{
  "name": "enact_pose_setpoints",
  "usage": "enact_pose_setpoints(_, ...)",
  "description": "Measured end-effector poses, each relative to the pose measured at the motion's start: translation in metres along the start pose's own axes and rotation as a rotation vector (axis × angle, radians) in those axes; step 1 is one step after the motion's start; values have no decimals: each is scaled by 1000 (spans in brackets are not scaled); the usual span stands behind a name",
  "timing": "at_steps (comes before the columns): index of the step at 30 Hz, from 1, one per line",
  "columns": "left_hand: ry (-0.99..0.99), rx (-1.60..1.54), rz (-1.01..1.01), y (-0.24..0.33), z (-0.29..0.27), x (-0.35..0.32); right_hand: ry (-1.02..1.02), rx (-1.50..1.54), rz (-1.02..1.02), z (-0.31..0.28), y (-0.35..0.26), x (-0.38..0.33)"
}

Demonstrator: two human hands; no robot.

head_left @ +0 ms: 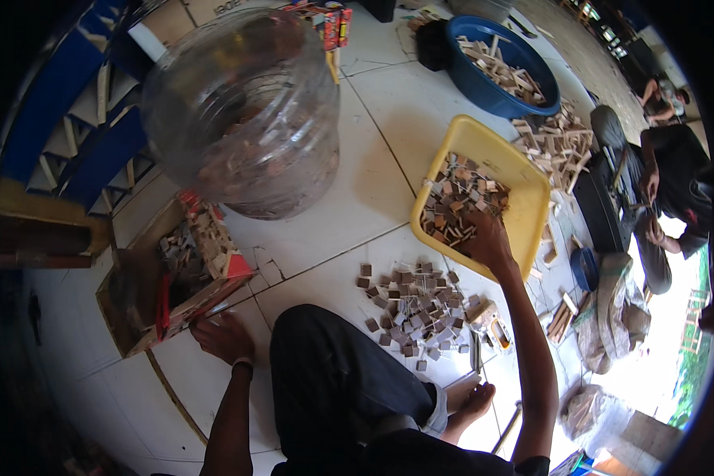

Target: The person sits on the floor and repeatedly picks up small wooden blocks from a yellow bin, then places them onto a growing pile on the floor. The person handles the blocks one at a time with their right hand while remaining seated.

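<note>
The fingers of our right hand (492, 246) reach down among the squares (452, 194) in the yellow tub (523, 202); their tips are hidden, so we cannot tell whether they pinch a piece or are spread. Those of our left hand (224, 337) bend at the lower edge of the box (128, 289); whether they grip it or only rest near it, we cannot tell.

Our right wrist (508, 268) crosses the tub's near rim, so leaning there could tip the tub and spill the squares. Grabbing blindly, we might take several together or catch a sharp corner. The loose pile (420, 305) lies between our knee (305, 333) and right forearm (535, 357); a careless swing, or a shift of the nearby bare foot (472, 403), could scatter it.
</note>
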State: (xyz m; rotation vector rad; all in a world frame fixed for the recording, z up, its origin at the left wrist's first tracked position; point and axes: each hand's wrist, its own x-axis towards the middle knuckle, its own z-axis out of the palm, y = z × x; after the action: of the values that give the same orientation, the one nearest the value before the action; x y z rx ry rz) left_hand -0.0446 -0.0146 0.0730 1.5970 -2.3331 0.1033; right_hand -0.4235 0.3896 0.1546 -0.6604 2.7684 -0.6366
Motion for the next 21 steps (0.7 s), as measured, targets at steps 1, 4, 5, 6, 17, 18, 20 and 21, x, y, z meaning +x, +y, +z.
enact_pose_setpoints(1,0,-12,6,-1,0,-1,19,27,2,-2,3,-2)
enact_pose_setpoints(4,-23,-2,-39,-1,3,-1,79,147,-16,-16,12,-7)
enact_pose_setpoints(5,-7,-6,-13,-1,2,-1,104,221,-27,-23,14,-10)
enact_pose_setpoints(6,-8,20,-16,0,2,0,110,270,26,-29,15,-11)
enact_pose_setpoints(17,-37,46,-26,-3,5,-1,27,952,108,-88,-41,-82)
enact_pose_setpoints(18,-33,37,-25,-4,5,-1,-17,944,24,-84,-51,-91)
enact_pose_setpoints(20,-32,69,-9,-6,7,-1,-23,796,-26,-72,-68,-110)
enact_pose_setpoints(21,-26,63,0,-7,7,-2,-69,755,16,-65,-75,-117)
